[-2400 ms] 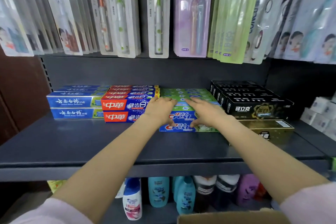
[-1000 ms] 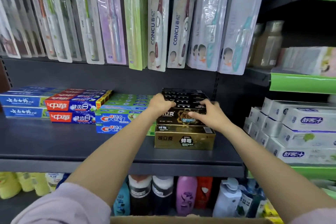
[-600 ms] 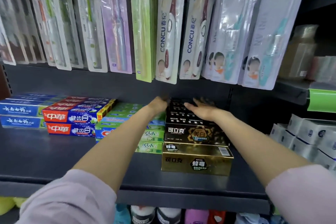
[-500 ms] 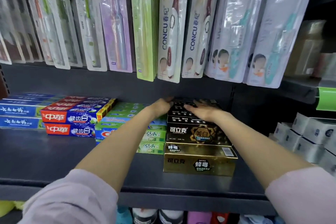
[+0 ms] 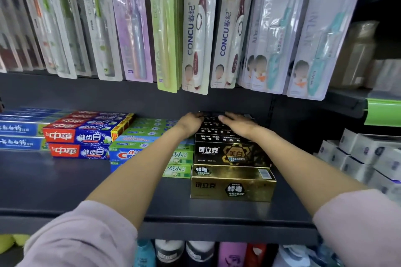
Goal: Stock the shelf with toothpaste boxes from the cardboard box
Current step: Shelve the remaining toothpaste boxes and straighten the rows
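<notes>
Dark shelf (image 5: 65,191) had lots of bare room at its front edge. Both hands lay flat on the black toothpaste boxes (image 5: 225,154) near the back wall: left hand (image 5: 191,122) curled over the stack's far corner, right hand (image 5: 238,124) spread. A gold box (image 5: 233,184) (bottom one) sat underneath. Hanging packs (image 5: 196,28) read CONCU.
</notes>
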`<state>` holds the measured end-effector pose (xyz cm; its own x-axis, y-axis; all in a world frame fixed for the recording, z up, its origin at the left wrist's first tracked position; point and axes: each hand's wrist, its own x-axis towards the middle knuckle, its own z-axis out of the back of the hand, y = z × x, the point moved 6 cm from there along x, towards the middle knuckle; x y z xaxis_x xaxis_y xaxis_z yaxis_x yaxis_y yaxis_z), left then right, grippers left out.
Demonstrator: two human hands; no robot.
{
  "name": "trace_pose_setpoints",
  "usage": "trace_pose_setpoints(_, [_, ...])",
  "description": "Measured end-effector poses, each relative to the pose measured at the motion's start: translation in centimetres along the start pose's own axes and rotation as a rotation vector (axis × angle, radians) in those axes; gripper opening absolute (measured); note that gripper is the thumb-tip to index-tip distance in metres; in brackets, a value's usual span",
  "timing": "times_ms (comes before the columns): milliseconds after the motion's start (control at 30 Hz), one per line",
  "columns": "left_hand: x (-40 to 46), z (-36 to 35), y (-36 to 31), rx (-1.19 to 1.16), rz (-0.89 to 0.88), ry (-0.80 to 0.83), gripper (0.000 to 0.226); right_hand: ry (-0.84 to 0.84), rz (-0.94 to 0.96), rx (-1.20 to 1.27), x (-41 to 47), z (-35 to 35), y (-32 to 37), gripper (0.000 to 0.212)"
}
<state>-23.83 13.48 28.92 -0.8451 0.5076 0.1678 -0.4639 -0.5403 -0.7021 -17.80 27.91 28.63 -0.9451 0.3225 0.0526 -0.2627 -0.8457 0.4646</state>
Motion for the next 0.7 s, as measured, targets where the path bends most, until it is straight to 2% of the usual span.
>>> trace_pose_setpoints(133, [-3.6, 0.5, -1.6, -0.030, -0.124, -0.132, 0.035, -0.189, 0.230, 0.022, -4.1, 1.9, 2.0, 0.052])
trace_pose_setpoints(200, [-5.5, 0.3, -1.9, -0.005, -0.172, -0.172, 0.034, -0.228, 0.336, -0.028, -7.7, 2.0, 2.7, 0.052])
trace_pose_setpoints(267, [-7.5, 0.6, -1.6, -0.017, -0.178, -0.272, 0.034, -0.242, 0.369, -0.124, -11.1, 1.4, 2.4, 0.065])
trace_pose_setpoints(333, [-9.5, 0.3, -0.7, -0.089, -0.127, -0.355, 0.037, -0.239, 0.359, -0.252, -13.2, 0.4, 1.6, 0.087])
trace_pose_setpoints(400, [-11.9, -1.1, 0.1, -0.205, -0.074, -0.327, 0.043, -0.216, 0.341, -0.366, -14.5, -1.0, 0.9, 0.110])
trace_pose_setpoints(467, [-13.5, -2.6, 0.3, -0.305, -0.071, -0.280, 0.044, -0.208, 0.325, -0.441, -14.8, -2.1, 0.3, 0.123])
trace_pose_setpoints(567, [-13.9, -3.6, 0.3, -0.367, -0.062, -0.269, 0.046, -0.224, 0.314, -0.469, -15.0, -2.8, -0.3, 0.124])
trace_pose_setpoints(700, [-14.2, -4.1, 0.3, -0.409, -0.013, -0.247, 0.060, -0.231, 0.305, -0.463, -15.1, -2.5, -0.3, 0.122])
